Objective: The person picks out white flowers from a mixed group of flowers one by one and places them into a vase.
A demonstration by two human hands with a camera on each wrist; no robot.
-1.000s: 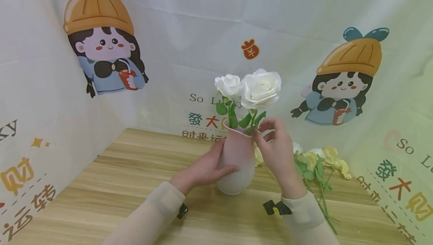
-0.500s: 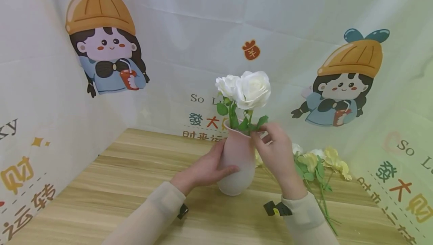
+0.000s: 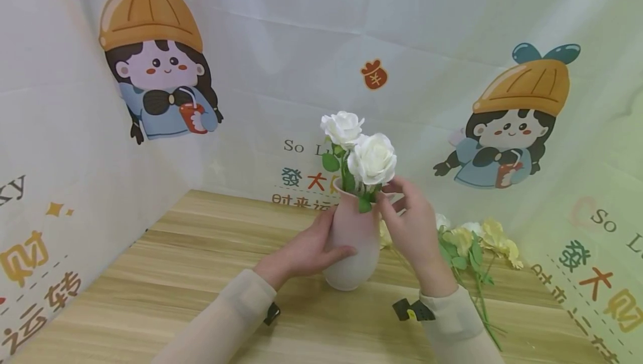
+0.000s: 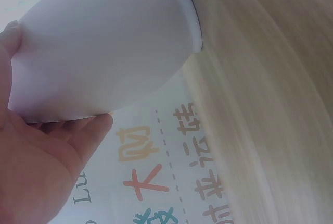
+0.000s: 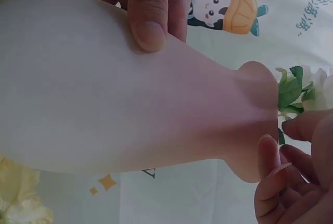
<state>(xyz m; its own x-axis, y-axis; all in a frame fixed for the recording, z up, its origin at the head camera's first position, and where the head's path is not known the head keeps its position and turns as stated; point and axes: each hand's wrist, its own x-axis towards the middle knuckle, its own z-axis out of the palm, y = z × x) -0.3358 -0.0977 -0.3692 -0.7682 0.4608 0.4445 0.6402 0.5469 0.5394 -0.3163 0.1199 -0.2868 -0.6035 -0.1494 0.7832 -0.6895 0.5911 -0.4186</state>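
A pink-to-white vase (image 3: 353, 235) stands upright on the wooden table. My left hand (image 3: 306, 249) grips its left side, thumb across the front and fingers behind; in the left wrist view those fingers (image 4: 86, 138) curl against the vase wall. Two white roses rise from the mouth: a rear rose (image 3: 342, 128) at left and a front rose (image 3: 373, 158), lower and to the right. At the rim's right side, my right hand (image 3: 414, 230) pinches the front rose's stem just under its leaves. In the right wrist view the stem itself is mostly hidden behind the rim and fingers.
Several yellow and white artificial flowers (image 3: 467, 241) lie on the table (image 3: 181, 274) to the right, behind the right forearm, green stems toward the front. A printed cloth backdrop (image 3: 281, 73) encloses the table at the back and both sides.
The front white rose has turned and sunk lower and leftward, its bloom now tilting toward me. The right hand stays at the rim with little movement; left hand and vase hold still.
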